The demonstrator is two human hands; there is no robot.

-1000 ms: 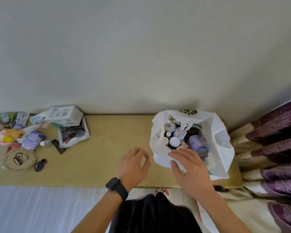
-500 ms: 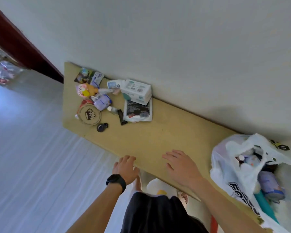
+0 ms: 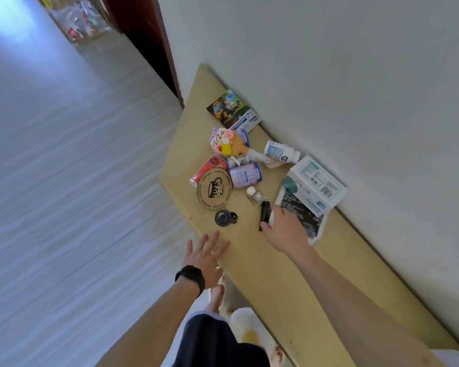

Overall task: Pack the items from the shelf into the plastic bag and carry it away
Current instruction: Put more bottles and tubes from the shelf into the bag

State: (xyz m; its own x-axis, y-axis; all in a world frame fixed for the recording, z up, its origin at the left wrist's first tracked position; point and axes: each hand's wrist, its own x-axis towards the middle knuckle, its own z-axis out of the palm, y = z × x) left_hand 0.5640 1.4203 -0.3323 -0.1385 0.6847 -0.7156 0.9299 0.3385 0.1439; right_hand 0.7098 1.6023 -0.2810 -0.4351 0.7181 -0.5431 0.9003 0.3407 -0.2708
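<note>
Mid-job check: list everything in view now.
shelf: one, tan, along wall
card: one, multicoloured, far end
toy: one, pink-yellow, beside card
bottle: one, white, by wall
coaster: one, brown, front edge
tube: one, red, beside coaster
can: one, purple, beside coaster
vial: one, clear, beside can
round piece: one, black, front edge
packet: one, black-white, under box
box: one, white-teal, by wall
stick: one, black, left of packet
plastic bag: none in view
left hand: one, open, at front edge
watch: one, black, left wrist
right hand: one, on packet and stick, grip hidden
</note>
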